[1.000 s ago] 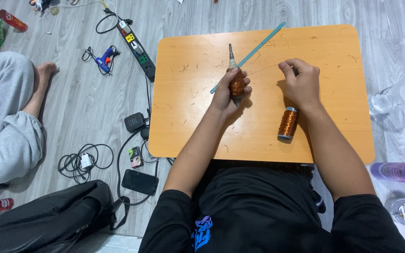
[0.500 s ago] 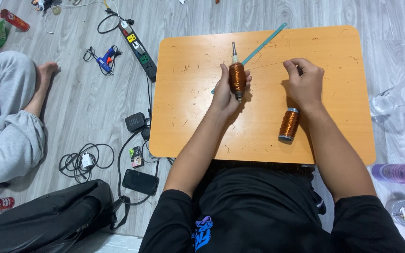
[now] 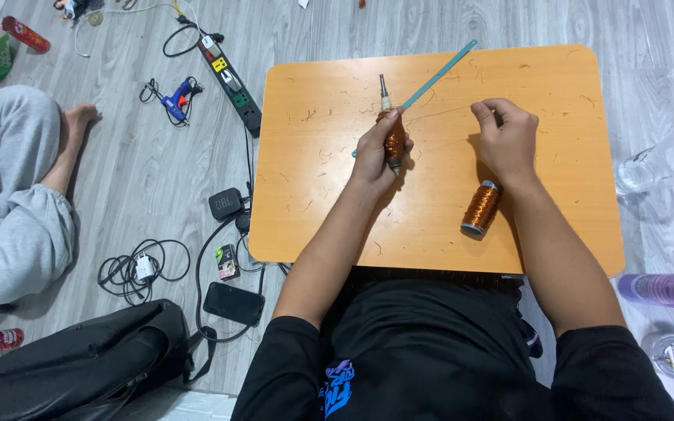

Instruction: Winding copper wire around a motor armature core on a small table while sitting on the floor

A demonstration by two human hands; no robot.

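Observation:
My left hand (image 3: 376,152) grips a rod wound with copper wire (image 3: 393,139), its metal tip pointing away from me over the orange table (image 3: 313,187). A thin strand of copper wire runs from the wound rod to my right hand (image 3: 506,139), which pinches it with fingers closed. A copper wire spool (image 3: 480,207) lies on its side on the table just below my right wrist. A long teal strip (image 3: 438,76) lies diagonally on the table behind the rod.
On the grey floor to the left lie a power strip (image 3: 232,84), a blue glue gun (image 3: 175,98), cables, a phone (image 3: 233,303) and a black bag (image 3: 79,366). Another person in grey trousers (image 3: 9,210) sits at far left. A purple can (image 3: 665,290) lies right.
My left hand has turned the wound rod from tilted to nearly upright along the table, and moved it slightly left. My right hand keeps the wire taut in much the same place.

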